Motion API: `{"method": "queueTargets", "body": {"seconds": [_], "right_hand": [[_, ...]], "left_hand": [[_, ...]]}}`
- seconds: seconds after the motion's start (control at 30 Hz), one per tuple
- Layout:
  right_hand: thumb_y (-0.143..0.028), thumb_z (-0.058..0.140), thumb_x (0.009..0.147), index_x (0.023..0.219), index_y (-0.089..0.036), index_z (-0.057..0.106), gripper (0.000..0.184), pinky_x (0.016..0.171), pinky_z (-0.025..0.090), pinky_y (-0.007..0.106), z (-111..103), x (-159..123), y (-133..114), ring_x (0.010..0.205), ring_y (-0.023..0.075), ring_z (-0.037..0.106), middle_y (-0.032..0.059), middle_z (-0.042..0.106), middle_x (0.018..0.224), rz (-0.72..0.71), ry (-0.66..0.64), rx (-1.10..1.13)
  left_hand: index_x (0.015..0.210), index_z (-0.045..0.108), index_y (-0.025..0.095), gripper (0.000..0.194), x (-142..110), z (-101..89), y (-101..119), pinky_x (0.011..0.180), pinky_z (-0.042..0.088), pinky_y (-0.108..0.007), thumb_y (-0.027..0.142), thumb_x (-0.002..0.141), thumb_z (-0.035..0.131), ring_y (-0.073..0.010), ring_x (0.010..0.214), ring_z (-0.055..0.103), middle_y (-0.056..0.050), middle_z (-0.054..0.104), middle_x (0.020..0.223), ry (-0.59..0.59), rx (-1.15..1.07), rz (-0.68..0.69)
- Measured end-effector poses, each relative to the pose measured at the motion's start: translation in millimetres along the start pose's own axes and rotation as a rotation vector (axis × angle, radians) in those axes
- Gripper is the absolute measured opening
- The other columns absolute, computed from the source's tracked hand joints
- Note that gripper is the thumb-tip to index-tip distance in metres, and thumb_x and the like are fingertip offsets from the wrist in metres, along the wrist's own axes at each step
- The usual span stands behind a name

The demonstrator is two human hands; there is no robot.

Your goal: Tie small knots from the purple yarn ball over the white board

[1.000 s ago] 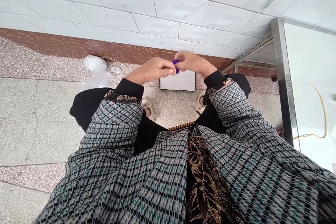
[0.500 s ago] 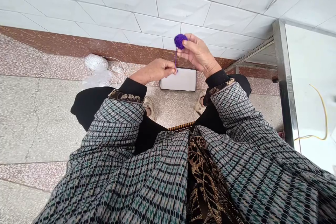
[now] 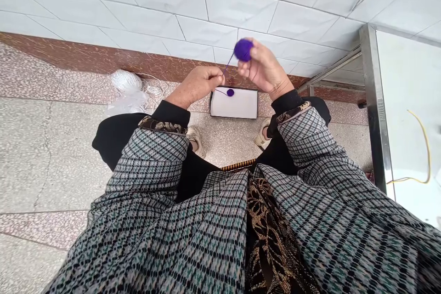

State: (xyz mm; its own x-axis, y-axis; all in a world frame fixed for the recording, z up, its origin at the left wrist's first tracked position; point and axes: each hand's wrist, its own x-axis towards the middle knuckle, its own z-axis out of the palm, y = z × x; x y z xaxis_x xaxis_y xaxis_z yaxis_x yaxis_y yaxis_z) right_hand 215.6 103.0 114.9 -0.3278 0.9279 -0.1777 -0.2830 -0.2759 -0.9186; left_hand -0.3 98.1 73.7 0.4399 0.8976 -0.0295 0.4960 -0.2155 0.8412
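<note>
A purple ball of yarn point(image 3: 243, 50) is held up in the fingers of my right hand point(image 3: 263, 66), slightly blurred. From it a thin purple strand point(image 3: 228, 62) slants down to my left hand point(image 3: 203, 83), whose thumb and forefinger pinch it. A second, smaller purple yarn ball point(image 3: 230, 93) lies in a shallow white box point(image 3: 237, 105) with a dark rim on the floor between my feet. A thread runs from this ball toward my left hand.
At the left, white cord point(image 3: 127, 81) lies in a heap with clear plastic point(image 3: 127, 101) beside the wall base. A metal-framed white table point(image 3: 406, 101) stands on the right, bearing a yellow wire point(image 3: 427, 156). The tiled wall point(image 3: 237, 9) rises close ahead.
My right hand has moved a little up and to the right with the yarn ball. My left hand has shifted left and upward, uncovering the small ball in the box.
</note>
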Motion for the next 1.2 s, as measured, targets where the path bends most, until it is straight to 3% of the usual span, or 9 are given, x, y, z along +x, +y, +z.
{"method": "queueTargets", "body": {"seconds": [0.1,0.23,0.37,0.5,0.67,0.77,0.87,1.07,1.2], "right_hand": [[-0.022,0.059,0.108,0.106,-0.023,0.048,0.011,0.076,0.059,0.018,-1.7,7.6,4.6,0.073,0.0074,0.066,-0.0034,0.060,0.092,-0.033,0.144,0.002],[-0.015,0.077,0.093,0.098,-0.024,0.047,0.032,0.064,0.055,0.020,-14.4,19.9,30.0,0.069,0.0106,0.064,-0.0045,0.059,0.083,0.067,0.114,-0.342],[-0.003,0.083,0.076,0.094,-0.022,0.054,0.039,0.056,0.052,0.019,-21.5,16.0,38.1,0.064,0.0109,0.062,-0.0039,0.062,0.080,0.239,-0.188,-0.593],[-0.008,0.087,0.073,0.098,-0.020,0.057,0.041,0.062,0.057,0.021,-16.3,3.8,22.4,0.068,0.0101,0.066,-0.0019,0.069,0.090,0.261,-0.433,-0.444],[-0.029,0.082,0.089,0.107,-0.022,0.051,0.037,0.072,0.059,0.021,-10.4,5.9,8.4,0.072,0.0090,0.066,-0.0031,0.065,0.090,0.034,-0.112,-0.062],[-0.029,0.079,0.094,0.102,-0.024,0.048,0.033,0.072,0.059,0.021,-12.1,14.7,16.2,0.076,0.0102,0.067,-0.0030,0.063,0.089,0.010,0.096,-0.138],[-0.018,0.081,0.089,0.097,-0.024,0.049,0.033,0.063,0.055,0.021,-17.1,21.6,32.8,0.068,0.0114,0.063,-0.0043,0.060,0.080,0.093,0.125,-0.365],[-0.006,0.085,0.077,0.093,-0.021,0.056,0.037,0.055,0.051,0.020,-21.4,16.8,43.0,0.061,0.0103,0.061,-0.0047,0.063,0.076,0.217,-0.293,-0.553],[-0.017,0.086,0.085,0.100,-0.020,0.053,0.037,0.064,0.055,0.021,-17.3,11.9,29.1,0.064,0.0082,0.063,-0.0041,0.065,0.084,0.148,-0.327,-0.284]], "left_hand": [[0.083,0.076,0.017,0.019,-1.1,4.7,4.1,0.075,0.048,-0.029,0.028,0.089,0.061,-0.0152,0.070,0.060,-0.001,0.067,0.071,-0.219,-0.007,0.047],[0.084,0.079,0.018,0.020,-4.5,4.5,9.3,0.073,0.049,-0.027,0.031,0.088,0.064,-0.0144,0.069,0.062,-0.001,0.071,0.073,-0.380,-0.021,0.087],[0.084,0.079,0.017,0.019,-5.8,-1.5,6.1,0.075,0.050,-0.028,0.030,0.087,0.065,-0.0157,0.072,0.064,-0.002,0.070,0.072,-0.201,-0.047,0.080],[0.080,0.074,0.017,0.018,-2.2,-6.1,-2.0,0.077,0.051,-0.031,0.027,0.088,0.061,-0.0174,0.074,0.061,-0.002,0.064,0.068,0.003,-0.035,0.003],[0.075,0.071,0.018,0.018,1.3,-0.7,-3.1,0.076,0.050,-0.031,0.025,0.088,0.061,-0.0168,0.072,0.060,-0.001,0.064,0.068,-0.009,-0.016,-0.016],[0.078,0.074,0.018,0.018,-0.9,3.8,3.9,0.074,0.049,-0.028,0.030,0.087,0.064,-0.0149,0.068,0.061,-0.001,0.067,0.070,-0.235,-0.034,0.039],[0.079,0.076,0.018,0.019,-3.8,4.2,9.0,0.073,0.049,-0.028,0.033,0.086,0.067,-0.0144,0.068,0.062,-0.001,0.069,0.071,-0.333,-0.038,0.070],[0.082,0.074,0.017,0.017,-0.8,-2.9,-0.4,0.079,0.050,-0.030,0.025,0.088,0.060,-0.0166,0.077,0.060,-0.002,0.068,0.074,0.018,-0.007,-0.005],[0.082,0.072,0.018,0.017,4.0,0.4,-9.9,0.082,0.051,-0.031,0.025,0.090,0.058,-0.0172,0.079,0.060,-0.002,0.067,0.074,0.091,0.002,-0.030]]}}
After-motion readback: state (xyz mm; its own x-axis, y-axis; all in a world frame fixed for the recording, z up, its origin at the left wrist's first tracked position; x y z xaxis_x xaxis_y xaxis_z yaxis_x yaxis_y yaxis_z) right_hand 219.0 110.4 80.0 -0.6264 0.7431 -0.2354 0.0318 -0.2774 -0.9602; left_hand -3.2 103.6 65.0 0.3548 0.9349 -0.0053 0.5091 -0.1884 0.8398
